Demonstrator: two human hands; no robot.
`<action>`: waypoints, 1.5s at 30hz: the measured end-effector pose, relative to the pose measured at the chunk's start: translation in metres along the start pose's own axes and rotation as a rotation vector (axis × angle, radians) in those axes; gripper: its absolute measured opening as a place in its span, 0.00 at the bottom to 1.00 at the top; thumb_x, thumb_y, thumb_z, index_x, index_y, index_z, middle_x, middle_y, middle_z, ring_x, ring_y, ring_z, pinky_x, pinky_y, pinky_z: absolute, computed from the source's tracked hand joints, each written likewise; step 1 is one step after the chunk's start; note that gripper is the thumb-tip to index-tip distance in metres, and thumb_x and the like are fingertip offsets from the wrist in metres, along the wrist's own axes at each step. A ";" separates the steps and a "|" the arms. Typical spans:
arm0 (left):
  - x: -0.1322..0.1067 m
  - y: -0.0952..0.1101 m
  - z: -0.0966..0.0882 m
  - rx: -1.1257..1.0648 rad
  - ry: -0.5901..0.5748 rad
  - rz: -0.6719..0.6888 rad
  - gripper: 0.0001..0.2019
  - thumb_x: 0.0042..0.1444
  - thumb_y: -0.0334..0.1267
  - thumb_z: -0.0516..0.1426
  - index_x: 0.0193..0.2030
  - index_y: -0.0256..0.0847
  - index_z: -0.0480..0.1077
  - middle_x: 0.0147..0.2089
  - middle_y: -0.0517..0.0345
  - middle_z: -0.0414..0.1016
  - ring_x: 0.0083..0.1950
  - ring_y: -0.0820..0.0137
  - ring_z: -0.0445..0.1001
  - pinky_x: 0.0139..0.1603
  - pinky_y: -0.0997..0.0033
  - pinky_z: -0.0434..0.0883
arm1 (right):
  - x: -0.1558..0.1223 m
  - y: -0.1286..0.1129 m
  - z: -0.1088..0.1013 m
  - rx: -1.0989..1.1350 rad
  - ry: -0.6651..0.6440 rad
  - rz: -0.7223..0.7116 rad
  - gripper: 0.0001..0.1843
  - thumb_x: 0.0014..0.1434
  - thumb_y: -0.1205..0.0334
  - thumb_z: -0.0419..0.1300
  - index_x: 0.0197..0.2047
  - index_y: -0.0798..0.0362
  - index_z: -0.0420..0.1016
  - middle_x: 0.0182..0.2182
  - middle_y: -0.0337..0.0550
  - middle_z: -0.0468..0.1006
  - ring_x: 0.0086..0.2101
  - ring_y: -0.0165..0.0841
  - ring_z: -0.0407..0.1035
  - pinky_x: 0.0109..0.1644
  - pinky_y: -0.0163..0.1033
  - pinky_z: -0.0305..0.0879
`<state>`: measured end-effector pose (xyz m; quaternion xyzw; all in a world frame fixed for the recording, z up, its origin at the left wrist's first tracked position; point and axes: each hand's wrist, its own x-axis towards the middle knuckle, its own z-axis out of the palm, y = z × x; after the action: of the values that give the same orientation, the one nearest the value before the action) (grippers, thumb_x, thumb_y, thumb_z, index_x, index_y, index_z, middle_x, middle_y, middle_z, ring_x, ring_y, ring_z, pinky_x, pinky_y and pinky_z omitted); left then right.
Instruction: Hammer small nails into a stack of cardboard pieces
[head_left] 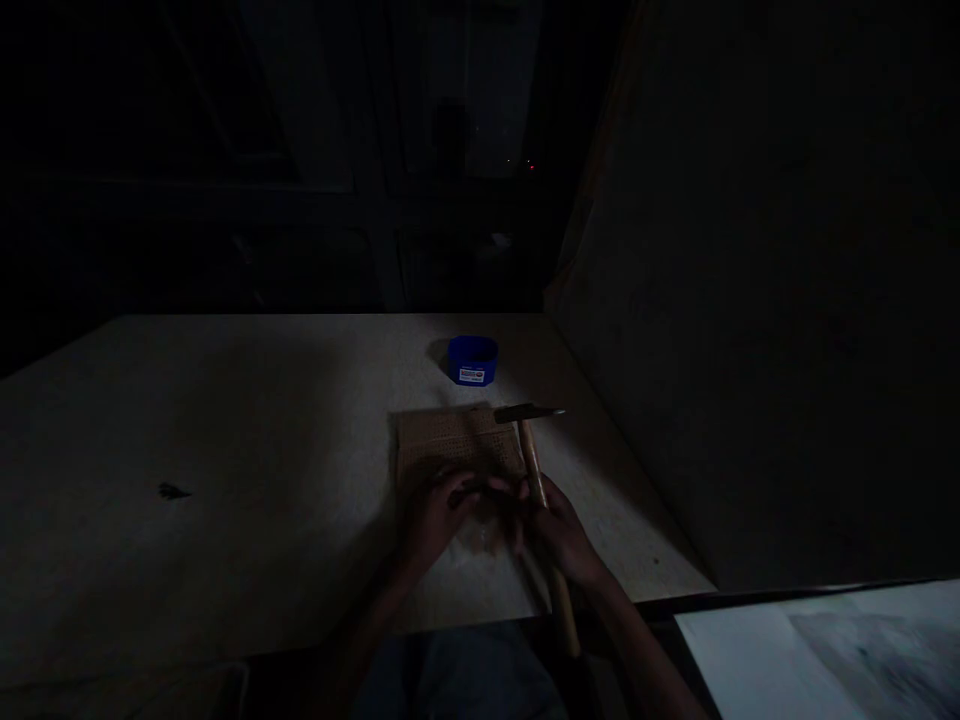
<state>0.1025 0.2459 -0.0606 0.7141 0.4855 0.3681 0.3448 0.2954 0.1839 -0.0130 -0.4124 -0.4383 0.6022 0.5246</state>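
In the dim light my right hand [562,530] is closed around the wooden handle of a hammer [532,460]. The hammer stands with its dark metal head up and the handle's end past the table's near edge. My left hand [431,515] is closed, fingers bent, over the near part of a brown board [450,440] with a surface full of small dark marks. Between the fingertips of both hands is a dark patch; what they hold there is too dark to make out.
Beyond the board a blue plastic bin [472,362] with a white label stands on the pale table [300,420]. A few small dark pieces [174,491] lie at the left. A tall dark panel [750,300] borders the right side. White sheets [840,650] lie at the lower right.
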 end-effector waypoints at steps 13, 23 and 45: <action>0.002 0.010 -0.002 0.118 -0.011 0.096 0.06 0.53 0.28 0.59 0.34 0.42 0.76 0.38 0.56 0.77 0.42 0.68 0.76 0.45 0.67 0.73 | 0.028 0.029 -0.011 0.000 -0.002 0.076 0.13 0.55 0.53 0.61 0.37 0.50 0.64 0.20 0.34 0.77 0.20 0.31 0.69 0.27 0.34 0.65; 0.004 0.002 0.000 0.050 -0.031 0.091 0.06 0.56 0.29 0.58 0.34 0.42 0.76 0.39 0.57 0.77 0.42 0.68 0.76 0.46 0.68 0.73 | 0.025 0.041 -0.019 0.048 -0.018 0.036 0.15 0.56 0.49 0.61 0.39 0.49 0.62 0.14 0.30 0.71 0.18 0.33 0.68 0.25 0.35 0.64; 0.001 -0.001 0.005 0.049 0.022 0.099 0.07 0.54 0.28 0.60 0.35 0.42 0.78 0.40 0.55 0.78 0.44 0.67 0.76 0.49 0.65 0.73 | 0.028 0.040 -0.018 0.108 0.016 0.056 0.17 0.51 0.52 0.64 0.38 0.50 0.62 0.34 0.45 0.85 0.12 0.25 0.63 0.19 0.33 0.62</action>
<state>0.1071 0.2464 -0.0634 0.7414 0.4624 0.3803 0.3031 0.2988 0.2105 -0.0578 -0.4005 -0.3891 0.6359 0.5327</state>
